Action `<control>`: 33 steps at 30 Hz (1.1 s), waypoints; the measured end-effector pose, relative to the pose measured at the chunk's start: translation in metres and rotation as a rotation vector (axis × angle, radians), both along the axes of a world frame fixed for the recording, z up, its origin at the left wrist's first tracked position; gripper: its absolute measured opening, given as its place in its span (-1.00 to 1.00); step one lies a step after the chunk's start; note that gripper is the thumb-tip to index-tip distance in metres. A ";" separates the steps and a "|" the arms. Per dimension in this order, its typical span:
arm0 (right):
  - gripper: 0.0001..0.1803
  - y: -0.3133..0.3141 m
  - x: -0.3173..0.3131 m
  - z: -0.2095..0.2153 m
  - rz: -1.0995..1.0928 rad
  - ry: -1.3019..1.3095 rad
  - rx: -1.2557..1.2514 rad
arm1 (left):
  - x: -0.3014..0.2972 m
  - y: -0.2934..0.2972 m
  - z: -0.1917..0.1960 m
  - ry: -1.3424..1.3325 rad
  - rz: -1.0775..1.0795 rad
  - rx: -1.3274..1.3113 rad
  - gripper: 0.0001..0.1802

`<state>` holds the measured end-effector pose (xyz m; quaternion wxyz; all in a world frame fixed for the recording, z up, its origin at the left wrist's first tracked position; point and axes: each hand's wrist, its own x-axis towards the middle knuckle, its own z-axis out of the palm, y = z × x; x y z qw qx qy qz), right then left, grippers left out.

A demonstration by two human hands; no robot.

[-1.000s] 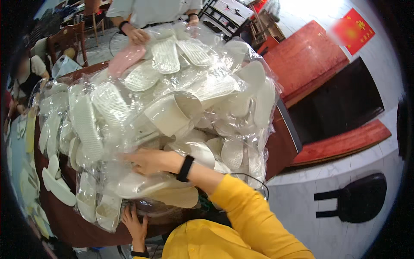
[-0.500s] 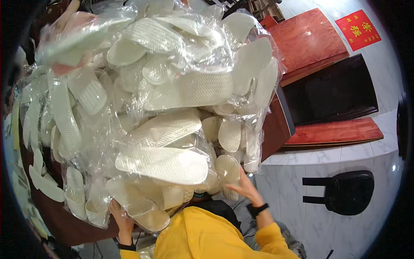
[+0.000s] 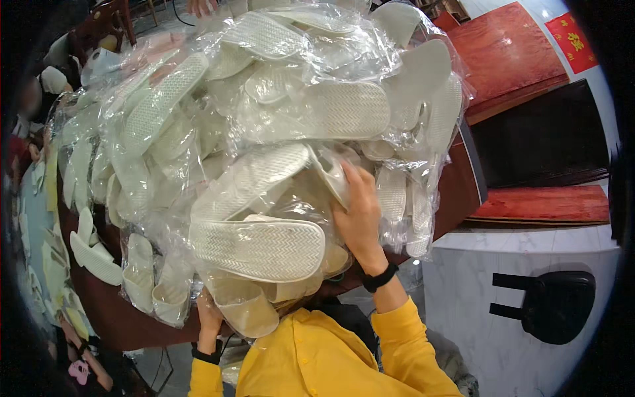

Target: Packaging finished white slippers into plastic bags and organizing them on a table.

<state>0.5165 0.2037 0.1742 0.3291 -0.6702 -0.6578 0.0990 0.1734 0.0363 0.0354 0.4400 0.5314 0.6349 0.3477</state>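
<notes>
A heap of cream-white slippers (image 3: pixel 354 109) with woven-pattern soles, many in clear plastic bags, covers the table in front of me. My right hand (image 3: pixel 360 218) is closed around a white slipper (image 3: pixel 327 173) on the near right side of the heap, thumb on its near side. Lower left, my left hand (image 3: pixel 210 314) touches the near edge of the heap, beside a bagged slipper (image 3: pixel 245 309); its fingertips are hidden by plastic and slippers. Between my hands one slipper (image 3: pixel 259 250) lies with its patterned sole showing.
Bare dark-red tabletop (image 3: pixel 109 317) shows at the left. Other people's hands (image 3: pixel 79 344) are at the lower left, near a table with pale flat pieces (image 3: pixel 56 264). Reddish wooden panels (image 3: pixel 509 59), a black panel (image 3: pixel 542 139) and a black seat (image 3: pixel 559 308) stand at the right.
My right hand has moved up and inward to grip a slipper. My left hand stays at the near edge. The view has shifted, so the heap appears farther right.
</notes>
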 end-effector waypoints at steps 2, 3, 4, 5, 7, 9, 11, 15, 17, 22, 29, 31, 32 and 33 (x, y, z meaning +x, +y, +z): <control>-0.19 0.014 -0.007 -0.007 0.140 0.005 0.065 | -0.007 -0.007 -0.025 -0.004 0.037 -0.008 -0.68; -0.19 0.020 -0.001 -0.023 0.123 0.016 0.073 | -0.007 -0.006 -0.029 -0.030 0.061 -0.012 -0.69; -0.11 0.027 0.010 -0.049 0.217 0.006 0.055 | -0.001 0.003 -0.024 -0.019 0.055 0.002 -0.70; -0.02 0.031 0.018 -0.061 0.317 -0.003 0.040 | 0.003 0.009 -0.026 -0.007 0.040 0.013 -0.70; 0.06 0.020 0.029 -0.040 0.387 -0.036 -0.046 | 0.008 0.013 -0.035 -0.100 0.228 0.068 -0.71; 0.02 -0.001 0.032 -0.004 0.445 0.077 -0.108 | 0.004 0.006 -0.030 -0.111 0.250 0.040 -0.68; -0.34 -0.042 0.045 0.011 0.328 0.065 -0.023 | -0.017 0.001 -0.056 -0.022 0.257 -0.007 -0.63; -0.79 -0.132 0.092 -0.030 0.317 -0.092 -0.456 | -0.046 -0.007 -0.108 0.083 0.345 0.075 -0.68; -0.69 -0.167 0.100 -0.066 0.441 -0.010 -0.273 | -0.019 0.006 -0.098 0.065 0.419 -0.009 -0.71; -0.49 -0.185 0.082 -0.119 0.320 -0.046 -0.381 | 0.004 0.010 -0.071 0.425 0.334 0.009 -0.69; -0.44 -0.184 0.082 -0.117 0.637 0.403 -0.591 | 0.003 -0.016 -0.028 -0.555 0.738 -0.235 -0.70; -0.48 -0.190 0.095 -0.089 0.656 0.402 -0.460 | 0.003 -0.040 0.003 -0.688 0.648 -0.159 -0.66; -0.51 -0.196 0.107 -0.074 0.611 0.543 -0.508 | 0.001 -0.053 0.021 -0.626 0.530 -0.184 -0.62; -0.56 -0.203 0.136 -0.081 0.613 0.503 -0.490 | -0.004 -0.064 0.039 -0.563 0.401 -0.203 -0.57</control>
